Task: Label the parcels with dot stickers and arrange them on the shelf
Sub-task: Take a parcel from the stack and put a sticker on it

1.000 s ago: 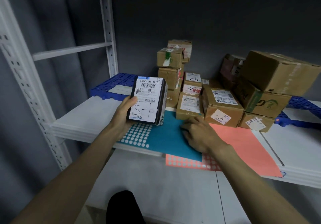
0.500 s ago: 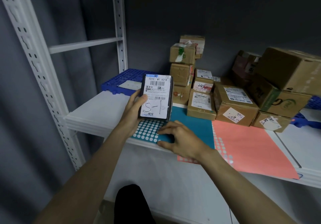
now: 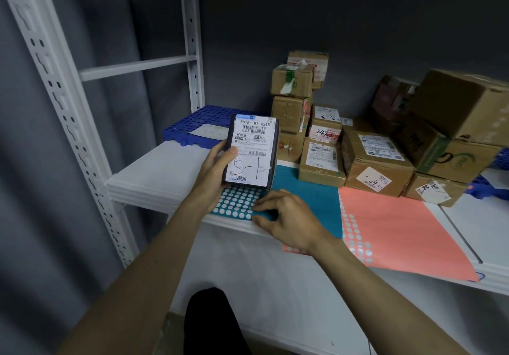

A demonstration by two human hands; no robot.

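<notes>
Black wrapping covers the parcel [image 3: 252, 152] that my left hand [image 3: 213, 172] holds upright above the front of the white shelf [image 3: 154, 170]; the fingers are curled round its left edge and the thumb lies across the white shipping label, which carries barcodes and a handwritten "5-1". That grip is closed on the parcel, whose lower end hangs just over the teal sticker sheet [image 3: 308, 197].

My right hand [image 3: 289, 221] sits low on the same sheet, fingers bent, fingertips [image 3: 260, 208] touching the paper at the edge of the block of pale dots. I cannot tell whether a sticker is pinched between them.

Beside the teal sheet, to the right and partly overlapped by it, lies a salmon sticker sheet [image 3: 399, 233] with its own cluster of dots near its left edge; its front corner juts past the shelf lip.

Behind the sheets stand brown cardboard boxes [image 3: 374, 164]: a narrow stack of three against the back wall, flatter ones with labels in front, and larger cartons piled at the right. A blue perforated crate panel [image 3: 190, 126] lies at the back left of the shelf, next to the white slotted upright [image 3: 192, 37].
</notes>
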